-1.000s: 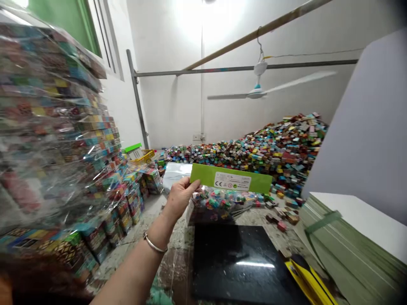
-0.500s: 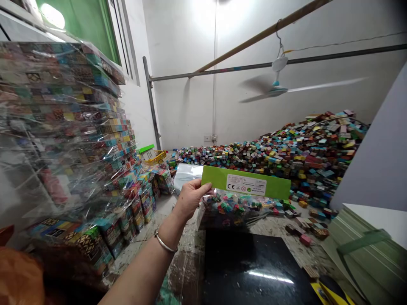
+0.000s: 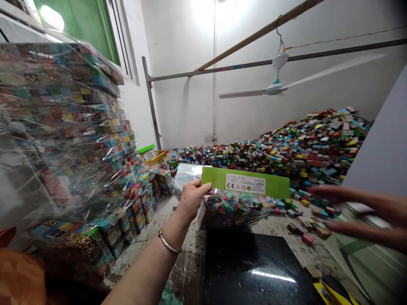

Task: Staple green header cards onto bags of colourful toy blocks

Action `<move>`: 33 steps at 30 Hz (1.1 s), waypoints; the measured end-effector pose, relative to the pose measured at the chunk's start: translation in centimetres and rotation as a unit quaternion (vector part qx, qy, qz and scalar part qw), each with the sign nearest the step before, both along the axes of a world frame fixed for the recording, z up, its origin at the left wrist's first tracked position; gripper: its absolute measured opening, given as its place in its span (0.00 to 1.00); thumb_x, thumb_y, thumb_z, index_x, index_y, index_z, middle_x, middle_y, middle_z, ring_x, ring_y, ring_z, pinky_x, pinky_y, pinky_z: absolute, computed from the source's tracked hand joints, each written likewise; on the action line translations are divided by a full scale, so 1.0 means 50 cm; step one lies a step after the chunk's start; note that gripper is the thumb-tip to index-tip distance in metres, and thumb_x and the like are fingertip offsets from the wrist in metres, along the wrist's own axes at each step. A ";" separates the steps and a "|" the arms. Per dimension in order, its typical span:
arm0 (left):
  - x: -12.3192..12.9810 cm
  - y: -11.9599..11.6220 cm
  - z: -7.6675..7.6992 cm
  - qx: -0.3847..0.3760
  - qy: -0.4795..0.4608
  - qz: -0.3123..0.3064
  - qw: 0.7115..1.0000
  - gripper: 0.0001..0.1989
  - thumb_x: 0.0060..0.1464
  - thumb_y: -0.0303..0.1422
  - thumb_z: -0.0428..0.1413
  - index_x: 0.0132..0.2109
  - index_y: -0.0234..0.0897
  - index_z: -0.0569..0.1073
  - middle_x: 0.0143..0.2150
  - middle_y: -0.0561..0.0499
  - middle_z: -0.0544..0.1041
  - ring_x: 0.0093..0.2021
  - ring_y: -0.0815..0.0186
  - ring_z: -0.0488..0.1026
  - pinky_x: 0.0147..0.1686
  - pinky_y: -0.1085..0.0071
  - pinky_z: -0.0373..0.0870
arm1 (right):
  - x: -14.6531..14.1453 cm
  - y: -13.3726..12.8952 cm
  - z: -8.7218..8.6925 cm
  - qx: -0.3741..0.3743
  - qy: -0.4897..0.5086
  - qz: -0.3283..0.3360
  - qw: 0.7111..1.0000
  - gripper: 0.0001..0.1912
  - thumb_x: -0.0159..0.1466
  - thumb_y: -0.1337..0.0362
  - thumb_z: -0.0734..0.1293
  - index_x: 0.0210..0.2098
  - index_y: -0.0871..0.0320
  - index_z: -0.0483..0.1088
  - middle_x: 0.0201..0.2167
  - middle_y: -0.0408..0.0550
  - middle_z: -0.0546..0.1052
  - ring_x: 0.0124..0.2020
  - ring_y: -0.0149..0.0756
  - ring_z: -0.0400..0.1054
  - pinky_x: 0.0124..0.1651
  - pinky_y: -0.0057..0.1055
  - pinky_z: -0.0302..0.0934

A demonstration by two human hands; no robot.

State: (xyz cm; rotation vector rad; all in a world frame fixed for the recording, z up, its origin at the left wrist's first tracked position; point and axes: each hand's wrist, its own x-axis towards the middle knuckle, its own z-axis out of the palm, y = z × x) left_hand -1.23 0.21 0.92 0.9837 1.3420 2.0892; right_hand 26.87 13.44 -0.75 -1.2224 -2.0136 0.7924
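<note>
My left hand point(image 3: 190, 198) holds a clear plastic bag of small coloured blocks point(image 3: 233, 206) by the left end of its green card header point(image 3: 244, 182), which carries a white label. The bag hangs upright above the worktop, just beyond a glossy black slab point(image 3: 254, 271). My right hand point(image 3: 359, 214) comes in blurred from the right edge, fingers spread and empty, its fingertips a short way from the right end of the header.
A tall stack of wrapped block packs point(image 3: 70, 144) fills the left. A big heap of loose coloured blocks point(image 3: 286, 148) lies behind. Green card sheets point(image 3: 375, 258) sit at the right, a yellow object point(image 3: 333, 292) at the bottom, and a ceiling fan point(image 3: 276, 87) spins overhead.
My right hand has come into view from the right, reaching toward the bag. The left hand and bag have stayed almost still since half a second ago.
</note>
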 end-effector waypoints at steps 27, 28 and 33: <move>0.022 -0.029 0.014 -0.024 0.242 -0.003 0.970 0.11 0.48 0.37 0.59 0.39 0.36 0.78 0.34 0.50 0.78 0.33 0.65 0.72 0.34 0.71 0.68 | -0.217 0.044 0.230 0.105 -0.246 0.381 0.885 0.19 0.55 0.71 0.56 0.38 0.72 0.75 0.20 0.34 0.66 0.33 0.41 0.66 0.29 0.25 0.43; 0.025 -0.029 0.018 -0.022 0.263 0.011 0.965 0.12 0.49 0.37 0.59 0.40 0.36 0.78 0.34 0.50 0.78 0.34 0.64 0.72 0.35 0.71 0.68 | -0.216 0.043 0.241 0.114 -0.248 0.374 0.886 0.19 0.55 0.71 0.56 0.38 0.72 0.75 0.20 0.34 0.66 0.33 0.42 0.65 0.29 0.25 0.43; 0.065 -0.023 0.061 0.000 0.331 0.083 0.940 0.09 0.50 0.35 0.57 0.37 0.35 0.78 0.30 0.50 0.78 0.31 0.64 0.73 0.34 0.70 0.69 | -0.193 0.037 0.335 0.146 -0.276 0.355 0.881 0.20 0.56 0.70 0.55 0.35 0.77 0.74 0.15 0.34 0.63 0.35 0.41 0.64 0.29 0.25 0.39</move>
